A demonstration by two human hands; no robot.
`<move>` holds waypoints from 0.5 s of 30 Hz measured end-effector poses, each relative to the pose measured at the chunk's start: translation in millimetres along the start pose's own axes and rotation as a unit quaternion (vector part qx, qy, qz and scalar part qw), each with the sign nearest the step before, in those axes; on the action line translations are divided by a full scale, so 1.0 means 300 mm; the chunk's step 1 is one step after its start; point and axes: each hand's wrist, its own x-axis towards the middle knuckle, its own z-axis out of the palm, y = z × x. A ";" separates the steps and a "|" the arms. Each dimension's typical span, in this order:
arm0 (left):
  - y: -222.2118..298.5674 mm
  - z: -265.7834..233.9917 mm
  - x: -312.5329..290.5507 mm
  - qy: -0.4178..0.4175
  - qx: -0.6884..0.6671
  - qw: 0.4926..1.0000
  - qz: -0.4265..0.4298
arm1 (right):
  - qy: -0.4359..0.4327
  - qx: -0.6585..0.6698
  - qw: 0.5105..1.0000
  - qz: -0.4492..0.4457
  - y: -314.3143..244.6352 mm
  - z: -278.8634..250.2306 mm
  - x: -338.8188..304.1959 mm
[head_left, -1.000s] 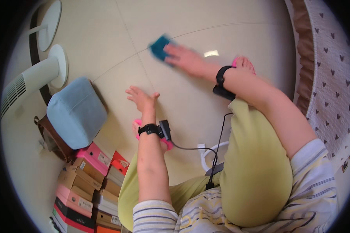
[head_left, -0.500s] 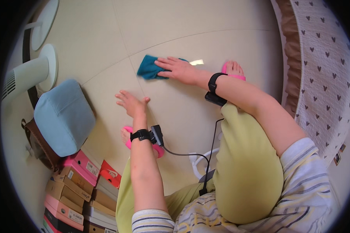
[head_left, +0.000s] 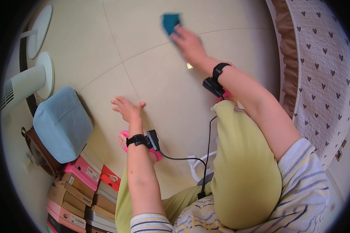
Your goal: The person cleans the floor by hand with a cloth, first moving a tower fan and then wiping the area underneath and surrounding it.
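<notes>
A teal cloth (head_left: 170, 23) lies on the pale tiled floor (head_left: 159, 81), its outline slightly smeared by motion. My right hand (head_left: 189, 43) reaches far forward and has hold of the cloth's near edge; the fingers are blurred, and part of the cloth is hidden beneath them. My left hand (head_left: 127, 109) is open and holds nothing, its fingers and thumb spread just over or on the floor; whether it touches I cannot tell. Each wrist wears a black strap with a small black box.
A light blue cushioned stool (head_left: 62, 124) and a white tower fan (head_left: 25, 85) stand at the left. Stacked shoe boxes (head_left: 68, 198) fill the lower left. A bed with a heart-patterned cover (head_left: 322, 66) borders the right. A black cable (head_left: 179, 158) runs between my arms.
My right hand and the teal cloth have moved forward, away from me, and slightly right. My left hand has shifted slightly left and nearer, its fingers still spread.
</notes>
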 end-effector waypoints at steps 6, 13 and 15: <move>-0.021 0.015 0.017 0.024 -0.006 1.000 0.019 | -0.048 -0.016 0.997 -0.051 -0.057 0.020 0.038; 0.021 -0.012 -0.005 0.006 -0.021 1.000 0.003 | -0.095 -0.024 0.992 -0.076 -0.171 0.069 -0.041; -0.003 -0.012 -0.007 0.012 -0.021 1.000 0.001 | -0.151 0.049 0.973 -0.167 -0.264 0.089 -0.105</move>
